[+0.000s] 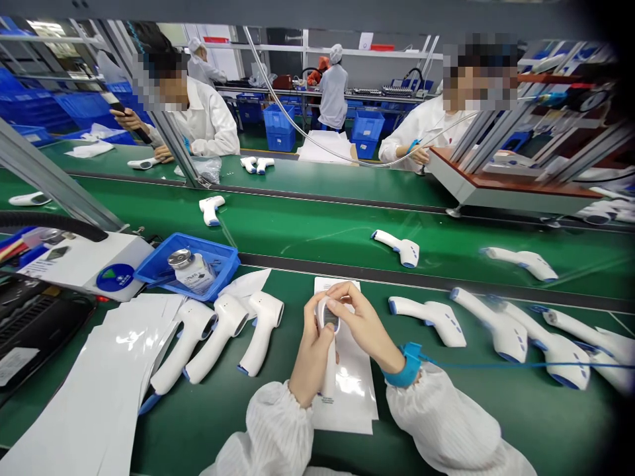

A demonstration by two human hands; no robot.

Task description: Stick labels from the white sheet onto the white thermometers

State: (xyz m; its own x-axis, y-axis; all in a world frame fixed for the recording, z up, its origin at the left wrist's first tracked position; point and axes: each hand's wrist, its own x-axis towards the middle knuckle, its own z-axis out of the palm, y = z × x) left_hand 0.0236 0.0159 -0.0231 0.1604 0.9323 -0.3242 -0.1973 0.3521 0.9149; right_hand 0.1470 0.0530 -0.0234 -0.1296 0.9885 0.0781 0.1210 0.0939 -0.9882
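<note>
From my remote seat, the left hand point(311, 347) and right hand point(364, 324) close around the infrared thermometer point(328, 373), hiding much of its upper end. A dark patch point(330, 320) shows between them, perhaps a display, but it's too small for me to make out. Both white sleeves point(446, 423) run off the bottom edge. The label on the bottle point(192, 272) in the blue tray point(223, 250) is too small to read. At the right edge, the last thermometers point(608, 344) fade into the dark corner and are cut off. The black machine point(30, 324) is cut off by the left edge. Items on the far bench point(381, 91) are too small to identify.
</note>
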